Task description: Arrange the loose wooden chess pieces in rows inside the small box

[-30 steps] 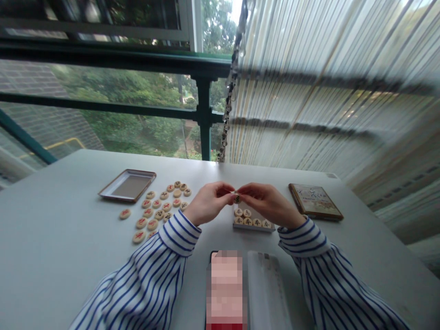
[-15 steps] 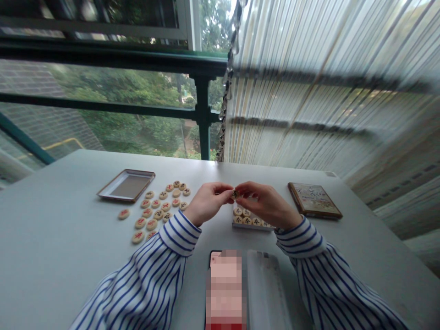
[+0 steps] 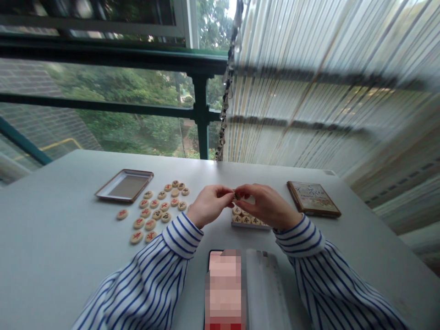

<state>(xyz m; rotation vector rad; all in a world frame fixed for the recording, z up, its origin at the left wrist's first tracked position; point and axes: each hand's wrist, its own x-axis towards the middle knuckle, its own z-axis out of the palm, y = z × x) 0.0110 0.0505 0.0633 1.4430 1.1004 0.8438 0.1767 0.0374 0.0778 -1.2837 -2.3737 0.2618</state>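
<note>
Between the fingertips of both my hands is one round wooden Chinese chess piece (image 3: 235, 196) with a dark character. My left hand (image 3: 210, 204) pinches it from the left, and my right hand (image 3: 266, 205) grips it from the right. Beneath my right hand lies a shallow white box (image 3: 249, 226) with several black-marked pieces (image 3: 246, 220) set in rows; the hand hides part of it. Left of my left hand, several loose pieces (image 3: 164, 206) with red or black characters are scattered on the table, one apparently blank or face down.
A shallow tin lid or tray (image 3: 124, 185) lies at the far left of the white table (image 3: 68, 238). To the right is a flat decorated case (image 3: 313, 198). Near the front edge are a phone (image 3: 225, 288) with a blurred screen and a translucent plastic case (image 3: 266, 288). A string curtain (image 3: 292, 91) hangs behind.
Both hands still hold the piece, and my right fingers have shifted slightly, covering more of it and of the box. The whole view has moved a little.
</note>
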